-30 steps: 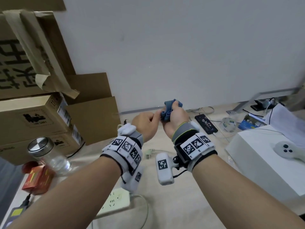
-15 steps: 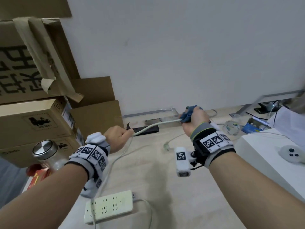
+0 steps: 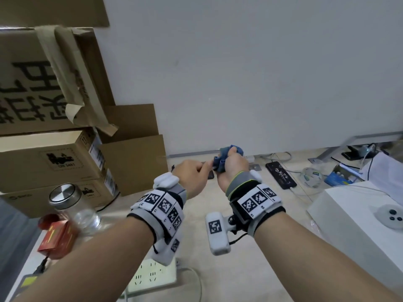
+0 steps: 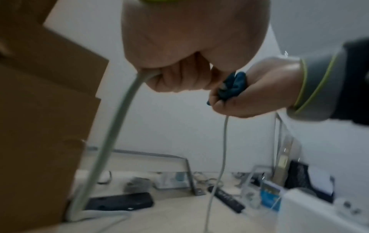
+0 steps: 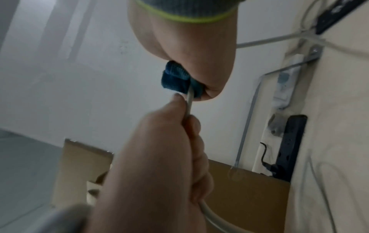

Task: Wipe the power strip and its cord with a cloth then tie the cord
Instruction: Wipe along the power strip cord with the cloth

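Note:
The white power strip lies on the table near the front edge, partly under my left wrist. Its pale cord rises to my left hand, which grips it in a fist. Right beside it my right hand holds a bunched blue cloth wrapped round the cord. Both hands are raised above the table and nearly touch. Below the right hand the cord hangs down toward the table.
Cardboard boxes are stacked at the left, with a glass jar and a red box in front. A white box stands at right. A black phone, a black power strip and cables lie near the wall.
Half a second ago my hands were apart with the cord stretched between them. Now they have come back together, the cloth close to my left fist.

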A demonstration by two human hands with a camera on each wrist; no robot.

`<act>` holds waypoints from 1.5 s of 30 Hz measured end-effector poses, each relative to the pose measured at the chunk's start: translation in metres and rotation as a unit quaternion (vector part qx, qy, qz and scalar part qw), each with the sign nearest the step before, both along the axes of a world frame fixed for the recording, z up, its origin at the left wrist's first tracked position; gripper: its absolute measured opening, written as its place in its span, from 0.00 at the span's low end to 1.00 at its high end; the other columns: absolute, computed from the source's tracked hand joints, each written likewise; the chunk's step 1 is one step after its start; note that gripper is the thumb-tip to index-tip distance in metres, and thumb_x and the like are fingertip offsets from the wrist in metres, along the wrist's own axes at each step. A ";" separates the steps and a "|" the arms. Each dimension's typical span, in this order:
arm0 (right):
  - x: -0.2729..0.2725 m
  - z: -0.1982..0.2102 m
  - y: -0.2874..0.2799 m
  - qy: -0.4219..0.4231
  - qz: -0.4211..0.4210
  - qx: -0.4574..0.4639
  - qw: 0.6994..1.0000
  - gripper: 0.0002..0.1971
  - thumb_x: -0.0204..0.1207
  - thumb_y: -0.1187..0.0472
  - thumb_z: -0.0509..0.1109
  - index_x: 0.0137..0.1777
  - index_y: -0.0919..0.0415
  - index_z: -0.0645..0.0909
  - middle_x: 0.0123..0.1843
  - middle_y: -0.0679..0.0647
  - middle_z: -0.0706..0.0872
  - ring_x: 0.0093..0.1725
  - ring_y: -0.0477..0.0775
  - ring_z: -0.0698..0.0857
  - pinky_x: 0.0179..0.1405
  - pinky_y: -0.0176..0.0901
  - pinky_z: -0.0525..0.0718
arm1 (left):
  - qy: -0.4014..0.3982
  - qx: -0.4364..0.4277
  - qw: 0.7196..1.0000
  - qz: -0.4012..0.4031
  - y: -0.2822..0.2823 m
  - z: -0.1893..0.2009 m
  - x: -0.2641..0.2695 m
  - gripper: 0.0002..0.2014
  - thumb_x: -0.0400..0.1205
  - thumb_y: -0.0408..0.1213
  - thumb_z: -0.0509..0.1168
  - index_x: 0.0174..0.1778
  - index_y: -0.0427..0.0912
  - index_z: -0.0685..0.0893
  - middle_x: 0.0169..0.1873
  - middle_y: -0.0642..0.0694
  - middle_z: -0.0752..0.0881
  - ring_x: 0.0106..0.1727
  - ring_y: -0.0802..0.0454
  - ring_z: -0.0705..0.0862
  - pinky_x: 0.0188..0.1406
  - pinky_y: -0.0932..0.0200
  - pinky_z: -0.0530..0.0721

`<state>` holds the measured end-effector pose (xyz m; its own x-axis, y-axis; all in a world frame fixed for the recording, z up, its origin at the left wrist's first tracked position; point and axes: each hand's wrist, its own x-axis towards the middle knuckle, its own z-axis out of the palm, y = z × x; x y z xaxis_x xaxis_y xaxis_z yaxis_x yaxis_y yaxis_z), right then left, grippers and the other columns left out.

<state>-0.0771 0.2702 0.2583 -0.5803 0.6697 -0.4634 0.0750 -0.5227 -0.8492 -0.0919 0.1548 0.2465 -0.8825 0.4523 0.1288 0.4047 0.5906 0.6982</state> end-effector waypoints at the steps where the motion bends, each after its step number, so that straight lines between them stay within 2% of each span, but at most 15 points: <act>1: 0.000 0.001 0.001 -0.018 -0.001 -0.002 1.000 0.17 0.84 0.53 0.56 0.37 0.63 0.73 0.26 0.55 0.76 0.25 0.53 0.76 0.28 0.43 0.77 | 0.022 -0.019 1.000 -0.007 -0.003 -0.004 -0.002 0.32 0.84 0.54 0.56 0.14 0.44 0.71 0.11 0.51 0.71 0.20 0.50 0.69 0.22 0.56 0.63; 3: -0.001 0.003 -0.001 -0.049 0.003 0.010 0.999 0.19 0.84 0.52 0.56 0.35 0.62 0.72 0.22 0.53 0.77 0.25 0.51 0.75 0.33 0.46 0.78 | 0.029 -0.035 0.998 -0.030 -0.009 -0.008 -0.010 0.31 0.84 0.53 0.56 0.15 0.42 0.63 0.12 0.49 0.64 0.19 0.50 0.63 0.23 0.56 0.59; 7: -0.004 0.009 -0.007 -0.056 -0.002 -0.025 0.998 0.18 0.84 0.56 0.57 0.31 0.61 0.69 0.20 0.52 0.73 0.22 0.50 0.71 0.27 0.40 0.74 | 0.023 -0.027 0.997 -0.074 -0.025 -0.013 -0.025 0.29 0.85 0.48 0.56 0.15 0.45 0.63 0.12 0.51 0.63 0.17 0.55 0.60 0.24 0.56 0.60; 10: -0.005 0.009 -0.006 -0.029 -0.002 -0.090 0.995 0.18 0.84 0.59 0.57 0.30 0.61 0.69 0.09 0.50 0.69 0.17 0.51 0.69 0.24 0.37 0.71 | 0.031 -0.033 0.996 -0.080 -0.038 -0.013 -0.025 0.30 0.85 0.46 0.57 0.15 0.44 0.60 0.12 0.51 0.61 0.18 0.55 0.59 0.24 0.56 0.58; 13: -0.008 0.001 -0.003 0.009 0.015 -0.075 0.997 0.16 0.86 0.60 0.53 0.34 0.56 0.67 0.26 0.53 0.77 0.23 0.50 0.77 0.26 0.41 0.77 | 0.026 -0.046 0.996 -0.078 -0.056 -0.018 -0.029 0.29 0.85 0.46 0.58 0.17 0.45 0.59 0.15 0.53 0.60 0.18 0.55 0.58 0.23 0.56 0.57; 15: -0.010 -0.002 0.007 0.019 0.017 -0.045 0.999 0.15 0.86 0.61 0.51 0.36 0.55 0.67 0.35 0.53 0.75 0.30 0.50 0.77 0.24 0.41 0.82 | 0.012 -0.071 0.995 -0.073 -0.075 -0.023 -0.037 0.28 0.85 0.48 0.58 0.18 0.46 0.60 0.16 0.52 0.61 0.19 0.55 0.59 0.23 0.57 0.58; 17: -0.007 0.000 0.022 -0.018 -0.009 -0.055 0.998 0.17 0.85 0.59 0.51 0.33 0.60 0.69 0.31 0.55 0.75 0.22 0.50 0.76 0.09 0.31 0.72 | -0.003 -0.109 0.993 -0.054 -0.098 -0.028 -0.047 0.28 0.84 0.49 0.59 0.18 0.46 0.62 0.16 0.50 0.63 0.21 0.52 0.61 0.25 0.57 0.60; 19: -0.002 -0.001 0.036 -0.051 -0.032 -0.041 0.997 0.20 0.85 0.59 0.51 0.30 0.62 0.69 0.27 0.56 0.73 0.18 0.51 0.72 0.09 0.25 0.66 | -0.015 -0.148 0.989 -0.021 -0.122 -0.033 -0.059 0.27 0.83 0.50 0.59 0.18 0.45 0.63 0.17 0.49 0.64 0.22 0.50 0.63 0.26 0.57 0.60; 22: -0.003 -0.004 0.029 -0.018 -0.076 -0.034 0.996 0.15 0.85 0.57 0.53 0.42 0.65 0.74 0.31 0.57 0.76 0.23 0.53 0.75 0.11 0.27 0.69 | -0.028 -0.241 0.970 0.022 -0.129 -0.033 -0.065 0.26 0.82 0.53 0.58 0.19 0.44 0.71 0.18 0.48 0.73 0.23 0.48 0.71 0.27 0.58 0.67; 24: -0.005 -0.004 0.016 0.010 -0.068 -0.028 0.997 0.14 0.84 0.54 0.55 0.49 0.65 0.75 0.34 0.57 0.78 0.25 0.54 0.78 0.12 0.30 0.74 | -0.028 -0.305 0.952 0.011 -0.109 -0.028 -0.054 0.23 0.84 0.55 0.54 0.30 0.44 0.81 0.30 0.46 0.83 0.33 0.47 0.82 0.35 0.56 0.77; 27: -0.007 0.001 -0.002 0.036 -0.038 -0.017 0.998 0.15 0.85 0.54 0.55 0.45 0.65 0.74 0.27 0.56 0.74 0.21 0.53 0.74 0.19 0.36 0.78 | -0.039 -0.212 0.975 -0.061 -0.059 -0.019 -0.024 0.17 0.86 0.52 0.51 0.40 0.48 0.79 0.39 0.48 0.87 0.43 0.46 0.84 0.42 0.55 0.79; 31: 0.003 -0.003 -0.015 0.025 0.009 0.042 0.999 0.13 0.85 0.54 0.55 0.45 0.60 0.74 0.35 0.55 0.78 0.34 0.55 0.79 0.34 0.45 0.81 | -0.095 0.001 0.994 -0.057 -0.004 -0.012 0.006 0.17 0.87 0.46 0.52 0.42 0.41 0.80 0.31 0.48 0.85 0.32 0.49 0.81 0.33 0.57 0.76; 35: 0.008 -0.006 -0.013 0.027 0.033 0.010 0.999 0.15 0.84 0.53 0.59 0.37 0.59 0.74 0.32 0.56 0.79 0.34 0.56 0.81 0.45 0.57 0.84 | -0.008 0.021 1.000 -0.014 -0.002 -0.016 0.006 0.24 0.86 0.48 0.54 0.31 0.35 0.79 0.28 0.42 0.82 0.32 0.44 0.79 0.32 0.52 0.74; 42: 0.006 -0.012 -0.011 0.037 0.013 -0.103 0.994 0.11 0.81 0.54 0.64 0.39 0.59 0.74 0.35 0.56 0.79 0.33 0.55 0.80 0.50 0.55 0.84 | 0.110 -0.027 0.985 -0.127 -0.028 -0.020 -0.003 0.26 0.85 0.50 0.56 0.23 0.39 0.71 0.19 0.43 0.73 0.22 0.49 0.68 0.25 0.53 0.66; 45: 0.002 -0.016 -0.011 0.014 0.020 -0.105 0.994 0.09 0.79 0.53 0.64 0.41 0.58 0.75 0.40 0.56 0.81 0.39 0.58 0.83 0.43 0.53 0.85 | 0.115 -0.042 0.980 -0.157 -0.042 -0.017 -0.009 0.27 0.84 0.51 0.56 0.22 0.38 0.72 0.17 0.47 0.70 0.20 0.52 0.65 0.22 0.56 0.62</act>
<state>-0.0756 0.2590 0.2422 -0.6196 0.5361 -0.5732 0.0771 -0.6853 -0.7242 -0.1004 0.1128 0.2290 -0.6508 0.7138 0.2587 0.7160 0.4637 0.5219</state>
